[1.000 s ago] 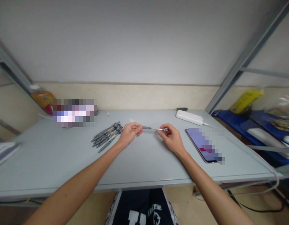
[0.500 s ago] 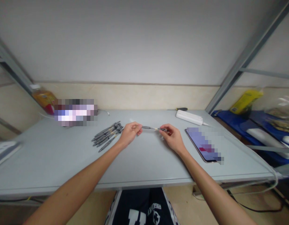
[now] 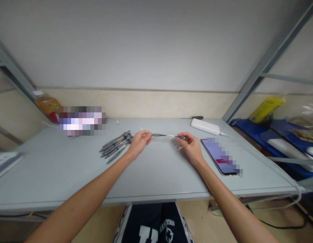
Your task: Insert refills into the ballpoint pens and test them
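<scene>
You hold one pen [image 3: 158, 135] crosswise in front of you, between your two hands and seemingly just above the table [image 3: 161, 179]. Your left hand [image 3: 140, 142] pinches the grey barrel's left end between thumb and fingers, leaving most of that barrel bare. Your right hand [image 3: 192, 145] pinches the other end, thumb on the near side and fingers curled round; a dark part shows among them, but you cover too much of it for me to tell where it joins the rest. Between your hands the pen runs thin and bright, with a touch of yellow. Gripping it at both ends likely lets you steady one half against the other, and holding it nearly level leaves that thin middle in plain sight.

The pile [image 3: 116, 145] lies just beside your left hand, its pens mostly slanted the same way, probably so that they are easy to reach. The phone [image 3: 218, 157] lies face up near your right forearm, out of the way of your fingers. The power strip [image 3: 205, 127] and screwdriver [image 3: 197, 117] lie farther back, apart from your hands, perhaps to leave you elbow room.
</scene>
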`<state>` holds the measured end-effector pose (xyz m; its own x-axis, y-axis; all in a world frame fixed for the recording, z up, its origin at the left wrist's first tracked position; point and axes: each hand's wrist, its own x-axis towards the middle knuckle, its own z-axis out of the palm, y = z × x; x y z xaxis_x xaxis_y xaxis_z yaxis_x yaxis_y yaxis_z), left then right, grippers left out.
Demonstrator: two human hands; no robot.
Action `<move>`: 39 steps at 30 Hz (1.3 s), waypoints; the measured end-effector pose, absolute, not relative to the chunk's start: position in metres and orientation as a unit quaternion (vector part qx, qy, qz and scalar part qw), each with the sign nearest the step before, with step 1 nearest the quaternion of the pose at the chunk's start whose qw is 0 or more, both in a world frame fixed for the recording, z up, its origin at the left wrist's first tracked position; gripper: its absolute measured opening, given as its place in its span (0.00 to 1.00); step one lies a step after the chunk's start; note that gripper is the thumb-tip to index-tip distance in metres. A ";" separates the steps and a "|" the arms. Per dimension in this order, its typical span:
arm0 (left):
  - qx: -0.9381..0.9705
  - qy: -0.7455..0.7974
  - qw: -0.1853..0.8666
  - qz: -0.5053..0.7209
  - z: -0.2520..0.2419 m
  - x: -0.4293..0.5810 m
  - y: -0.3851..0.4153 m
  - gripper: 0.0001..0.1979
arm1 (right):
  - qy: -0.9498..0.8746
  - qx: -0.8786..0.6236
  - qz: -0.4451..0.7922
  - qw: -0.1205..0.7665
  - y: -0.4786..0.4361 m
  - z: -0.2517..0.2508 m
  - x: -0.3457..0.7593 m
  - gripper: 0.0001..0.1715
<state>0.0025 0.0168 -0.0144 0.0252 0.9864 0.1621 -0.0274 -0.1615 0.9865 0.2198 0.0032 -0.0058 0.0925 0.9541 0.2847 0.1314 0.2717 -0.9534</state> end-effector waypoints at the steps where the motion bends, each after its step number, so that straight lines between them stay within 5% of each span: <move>1: 0.527 0.442 0.480 0.545 -0.015 0.002 0.017 0.15 | -0.547 -0.482 0.377 0.572 0.004 -0.006 0.221 0.14; 10: 0.496 0.443 0.477 0.574 -0.012 0.000 0.019 0.14 | -0.444 -0.453 0.416 0.652 0.011 -0.007 0.225 0.11; 39: 0.538 0.442 0.477 0.535 -0.010 0.003 0.014 0.12 | -0.515 -0.466 0.421 0.583 0.004 -0.005 0.221 0.13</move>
<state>0.0028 0.0140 -0.0100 0.0353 0.9874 0.1541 -0.0351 -0.1528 0.9876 0.2210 0.0044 -0.0053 0.1144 0.9714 0.2080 -0.0098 0.2105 -0.9775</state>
